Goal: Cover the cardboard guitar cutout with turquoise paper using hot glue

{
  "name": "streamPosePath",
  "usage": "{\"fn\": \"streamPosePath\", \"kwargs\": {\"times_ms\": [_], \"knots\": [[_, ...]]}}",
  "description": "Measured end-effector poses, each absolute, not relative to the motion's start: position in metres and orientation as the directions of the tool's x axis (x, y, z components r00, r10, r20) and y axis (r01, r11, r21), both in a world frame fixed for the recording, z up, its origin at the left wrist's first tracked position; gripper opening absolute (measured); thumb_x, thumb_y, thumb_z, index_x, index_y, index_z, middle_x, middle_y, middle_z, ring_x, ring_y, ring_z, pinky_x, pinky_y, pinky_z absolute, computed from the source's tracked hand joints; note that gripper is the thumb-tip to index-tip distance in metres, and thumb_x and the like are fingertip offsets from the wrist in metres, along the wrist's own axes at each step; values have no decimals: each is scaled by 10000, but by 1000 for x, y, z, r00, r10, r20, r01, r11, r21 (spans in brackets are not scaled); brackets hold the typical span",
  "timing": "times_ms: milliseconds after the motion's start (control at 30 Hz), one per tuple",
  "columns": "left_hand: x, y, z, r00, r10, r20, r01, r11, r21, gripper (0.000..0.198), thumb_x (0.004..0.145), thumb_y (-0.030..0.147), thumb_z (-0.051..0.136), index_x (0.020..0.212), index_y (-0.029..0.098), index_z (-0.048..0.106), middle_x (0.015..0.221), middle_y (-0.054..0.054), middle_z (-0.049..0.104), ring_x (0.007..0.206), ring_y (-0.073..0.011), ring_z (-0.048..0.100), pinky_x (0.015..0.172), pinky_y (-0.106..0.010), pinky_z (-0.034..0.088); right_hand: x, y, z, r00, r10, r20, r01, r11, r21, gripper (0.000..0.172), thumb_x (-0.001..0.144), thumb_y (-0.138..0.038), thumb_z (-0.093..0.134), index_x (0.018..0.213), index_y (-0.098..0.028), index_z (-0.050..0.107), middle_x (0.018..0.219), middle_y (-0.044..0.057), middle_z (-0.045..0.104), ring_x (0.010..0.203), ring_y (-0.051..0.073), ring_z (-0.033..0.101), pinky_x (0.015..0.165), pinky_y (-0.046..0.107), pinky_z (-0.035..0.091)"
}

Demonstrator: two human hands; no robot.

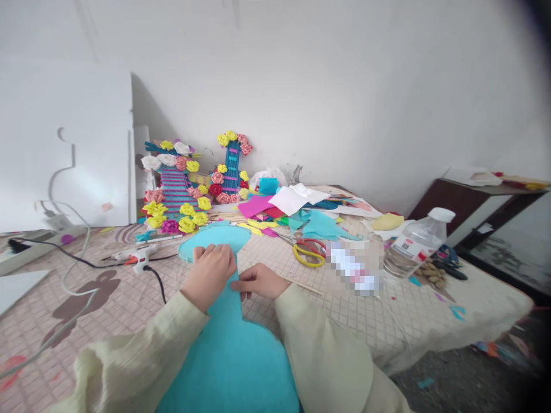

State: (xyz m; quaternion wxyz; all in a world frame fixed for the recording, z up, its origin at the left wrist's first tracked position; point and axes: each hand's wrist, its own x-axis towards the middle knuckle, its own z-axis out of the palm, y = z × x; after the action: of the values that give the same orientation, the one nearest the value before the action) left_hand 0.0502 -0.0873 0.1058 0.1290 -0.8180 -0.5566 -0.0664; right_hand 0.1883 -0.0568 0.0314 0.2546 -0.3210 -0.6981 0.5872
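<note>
Left hand [210,272] curling fingers over narrow neck of turquoise cutout [232,355], right hand [258,281] pinching its edge. Cutout lying under fingers, shape cut, likely still undecorated. Rose-covered models [176,189] standing beyond fingertips, glue gun [140,258] lying left of them.

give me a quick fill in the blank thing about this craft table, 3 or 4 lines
1. The left hand and right hand ____ touch the turquoise cutout.
2. The scissors beyond the right hand have ____ handles.
3. The plastic bottle, lying on its side, has a ____ cap.
4. The glue gun lies on the ____ hand's side of the cutout.

Missing words: both; yellow; white; left
</note>
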Motion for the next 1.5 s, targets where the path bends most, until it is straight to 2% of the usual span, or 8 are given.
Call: {"fn": "streamPosePath", "kwargs": {"times_ms": [200,400,567,900,1100,1267,1367,1500], "knots": [[42,-87,103,378,868,322,926,-361,-113,246,831,96,317,736,146,538,718,-114,571,724,-282,510,574,-367,257,189,-58,34,-670,742,-11,144,116,-983,459,646,-572,603,520,-135,542,491,-6,551,484,93,499,503,215,390],[30,-82,91,330,834,442,934,-357,-24,206,862,201,348,768,155,525,717,-66,577,766,-246,525,667,-384,260,189,-58,35,-665,747,-15,143,107,-984,451,640,-569,610,536,-133,561,495,-7,555,479,91,492,501,216,386],[32,-84,89,379,818,433,907,-421,1,166,846,256,420,768,177,544,739,-40,600,775,-230,524,670,-376,254,188,-57,33,-663,749,-15,144,107,-984,456,640,-570,609,520,-134,549,487,-9,552,476,92,496,498,217,385],[42,-81,93,391,826,407,911,-411,-40,209,818,125,364,662,177,494,683,-64,558,678,-224,489,589,-360,248,187,-58,33,-658,753,-21,152,106,-983,466,631,-583,607,521,-133,551,479,-14,550,469,87,492,494,211,385],[37,-77,91,344,827,444,925,-379,-13,185,833,154,331,702,181,458,672,-61,542,704,-235,502,628,-374,266,188,-59,35,-666,746,-27,153,101,-983,470,626,-588,607,521,-133,555,484,-16,550,480,89,495,509,215,387],[28,-86,96,353,814,462,912,-409,25,248,868,183,247,706,191,434,617,-31,508,652,-223,497,642,-380,282,189,-58,34,-669,742,-40,162,93,-982,463,634,-580,608,539,-131,556,494,-15,554,481,87,494,507,212,389],[18,-106,98,358,827,434,885,-449,126,280,878,217,262,665,197,442,579,-2,498,586,-183,488,638,-348,321,189,-57,33,-660,750,-34,151,88,-985,456,633,-575,613,537,-134,543,497,-16,552,481,85,494,499,207,388],[-14,-145,84,268,914,305,752,-396,527,201,815,368,453,718,239,573,714,-3,609,682,-186,539,633,-286,391,189,-58,35,-657,753,-33,148,87,-985,448,632,-565,620,532,-138,532,502,-15,554,480,82,500,493,202,387]]}}
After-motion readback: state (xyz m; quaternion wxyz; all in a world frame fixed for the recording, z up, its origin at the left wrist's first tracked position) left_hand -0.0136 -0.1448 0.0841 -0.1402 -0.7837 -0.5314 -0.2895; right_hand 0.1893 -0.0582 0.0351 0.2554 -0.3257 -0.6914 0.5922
